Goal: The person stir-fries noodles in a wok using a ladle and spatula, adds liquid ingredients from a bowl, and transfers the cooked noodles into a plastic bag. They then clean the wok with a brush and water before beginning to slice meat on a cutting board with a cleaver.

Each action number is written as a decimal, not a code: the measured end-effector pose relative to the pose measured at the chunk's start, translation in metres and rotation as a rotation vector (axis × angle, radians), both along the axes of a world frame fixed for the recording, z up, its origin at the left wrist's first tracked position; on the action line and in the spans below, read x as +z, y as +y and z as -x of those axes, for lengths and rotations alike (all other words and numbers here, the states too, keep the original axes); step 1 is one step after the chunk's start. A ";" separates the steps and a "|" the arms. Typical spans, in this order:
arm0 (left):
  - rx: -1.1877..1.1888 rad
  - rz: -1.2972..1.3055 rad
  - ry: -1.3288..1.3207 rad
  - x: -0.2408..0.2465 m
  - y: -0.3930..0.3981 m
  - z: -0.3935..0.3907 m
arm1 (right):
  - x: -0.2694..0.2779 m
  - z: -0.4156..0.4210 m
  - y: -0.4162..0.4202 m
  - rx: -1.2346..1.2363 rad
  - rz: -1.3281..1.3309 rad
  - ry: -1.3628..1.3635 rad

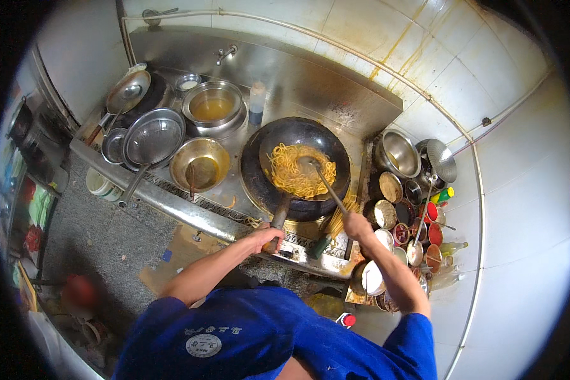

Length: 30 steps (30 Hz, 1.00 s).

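Observation:
My left hand (267,237) grips the handle (280,216) of a dark wok (308,130) over the stove burner. Thick yellow noodles (297,175) in sauce lie in the wok's bowl. In my right hand (358,227) is the long handle of a metal cooking ladle (331,190), whose head rests among the noodles. A bamboo wok brush (337,225) with a green handle lies just below the wok, near my right hand.
Left of the wok stand a metal bowl (221,152), a pot of yellowish liquid (212,107), a metal strainer (154,135) and a squeeze bottle (257,102). Several seasoning containers (385,213) crowd the right side. A steel backsplash (304,80) rises behind, with a tap (226,54).

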<state>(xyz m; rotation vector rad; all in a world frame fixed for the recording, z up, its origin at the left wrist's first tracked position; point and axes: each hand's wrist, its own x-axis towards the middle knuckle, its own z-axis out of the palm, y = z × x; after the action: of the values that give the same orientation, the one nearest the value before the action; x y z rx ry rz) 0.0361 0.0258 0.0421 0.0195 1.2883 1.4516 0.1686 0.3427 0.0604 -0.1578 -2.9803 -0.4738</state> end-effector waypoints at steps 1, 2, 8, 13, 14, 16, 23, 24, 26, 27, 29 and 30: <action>0.014 0.025 0.048 -0.009 -0.004 0.005 | -0.001 0.007 -0.011 0.037 0.142 -0.021; 0.018 0.047 0.056 -0.017 -0.005 0.010 | -0.001 0.013 -0.019 0.068 0.282 -0.046; -0.030 0.001 0.014 0.006 -0.011 0.026 | 0.056 -0.014 0.014 -0.274 0.640 -0.241; 0.184 0.468 0.839 -0.059 -0.064 -0.012 | 0.021 0.027 -0.053 -0.603 1.209 0.063; 0.268 0.252 0.431 -0.021 -0.092 -0.037 | 0.005 0.031 -0.064 -0.631 1.470 0.103; 0.168 0.202 0.334 -0.007 -0.164 -0.077 | -0.017 0.042 -0.100 -0.614 1.829 0.056; 0.871 0.783 0.427 -0.035 -0.455 -0.185 | 0.025 0.072 -0.273 -0.041 1.546 -0.260; 1.060 0.757 0.406 -0.007 -0.498 -0.205 | 0.031 0.070 -0.305 0.034 1.466 -0.269; 1.310 0.787 0.473 0.034 -0.602 -0.246 | 0.044 0.062 -0.371 0.180 1.311 -0.252; 1.380 0.869 0.541 0.051 -0.655 -0.274 | 0.050 0.060 -0.400 0.247 1.231 -0.242; 1.806 0.687 0.491 0.141 -0.725 -0.322 | 0.056 0.058 -0.449 0.344 1.114 -0.192; 1.923 0.632 0.537 0.115 -0.723 -0.338 | 0.051 0.083 -0.443 0.388 1.016 -0.226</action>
<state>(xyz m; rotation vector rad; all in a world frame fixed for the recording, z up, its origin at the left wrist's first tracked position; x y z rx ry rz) 0.3745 -0.6969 0.1566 -1.7819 2.2872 2.4708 0.0856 -0.1001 0.1114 0.4054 -3.0149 1.1273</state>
